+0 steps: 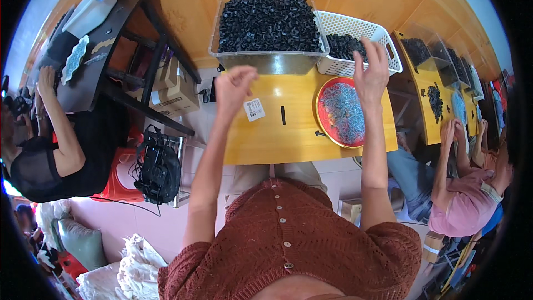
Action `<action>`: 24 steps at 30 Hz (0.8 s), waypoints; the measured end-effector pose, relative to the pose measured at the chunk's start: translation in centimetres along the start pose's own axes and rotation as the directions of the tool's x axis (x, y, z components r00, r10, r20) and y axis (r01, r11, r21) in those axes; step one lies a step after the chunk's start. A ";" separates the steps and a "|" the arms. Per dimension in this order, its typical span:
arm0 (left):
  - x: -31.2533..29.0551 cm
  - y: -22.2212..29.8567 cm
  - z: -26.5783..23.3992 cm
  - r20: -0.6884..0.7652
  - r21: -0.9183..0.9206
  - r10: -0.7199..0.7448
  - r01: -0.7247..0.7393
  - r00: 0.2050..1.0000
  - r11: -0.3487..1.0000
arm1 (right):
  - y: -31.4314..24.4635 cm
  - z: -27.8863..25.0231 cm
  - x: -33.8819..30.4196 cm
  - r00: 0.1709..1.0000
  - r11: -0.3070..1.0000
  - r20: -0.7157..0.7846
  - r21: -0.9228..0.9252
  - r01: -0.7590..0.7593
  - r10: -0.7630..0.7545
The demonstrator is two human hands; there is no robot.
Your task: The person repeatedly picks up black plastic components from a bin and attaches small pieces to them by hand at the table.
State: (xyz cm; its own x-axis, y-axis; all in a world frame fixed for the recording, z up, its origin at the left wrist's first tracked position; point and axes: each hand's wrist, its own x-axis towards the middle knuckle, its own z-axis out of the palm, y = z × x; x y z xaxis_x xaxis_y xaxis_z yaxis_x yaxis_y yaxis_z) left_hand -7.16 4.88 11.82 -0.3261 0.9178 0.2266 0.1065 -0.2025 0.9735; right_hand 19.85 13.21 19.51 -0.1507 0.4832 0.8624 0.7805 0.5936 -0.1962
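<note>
My left hand (235, 88) is raised over the left side of the yellow table, in front of the clear bin. Its fingers are loosely bent and apart, and I make out nothing in them. My right hand (373, 75) hangs by the front of the white perforated basket (355, 68), thumb apart from the fingers, with nothing visible in its grasp. Beneath its wrist lies a red round tray (340, 116) with a yellow rim, full of small silvery pieces. A thin black strip (283, 115) and a white printed label (254, 109) lie on the tabletop. One small black part (320, 133) sits beside the tray.
The large clear bin (266, 62) at the table's back is heaped with black plastic parts (269, 22); the basket holds more. A dark table (83, 86) with a seated person stands left. People work at another yellow table (430, 125) on the right. A black bag (159, 164) rests left.
</note>
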 end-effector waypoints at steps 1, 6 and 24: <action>1.4 0.7 -0.6 -0.025 0.087 0.024 -0.022 0.999 0.996 | 0.1 -0.3 -1.3 0.996 0.999 0.083 0.010 -0.031 0.030; 8.5 2.2 -2.5 -0.039 0.550 0.142 -0.097 0.989 0.829 | 1.4 -0.9 -9.1 0.914 0.975 0.345 -0.013 -0.223 0.213; 13.7 -1.2 -3.3 0.192 0.913 0.001 -0.179 0.981 0.367 | 1.3 -2.2 -14.9 0.636 0.939 0.714 -0.085 -0.335 0.291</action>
State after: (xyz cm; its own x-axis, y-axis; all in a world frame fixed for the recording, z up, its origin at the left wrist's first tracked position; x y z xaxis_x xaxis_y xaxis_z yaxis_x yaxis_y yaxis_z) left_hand -14.88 16.54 13.81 -0.1396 0.9661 0.2173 0.9548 0.0731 0.2881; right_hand 24.43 5.36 7.40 -0.3019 0.9401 0.1581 0.8345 0.3408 -0.4330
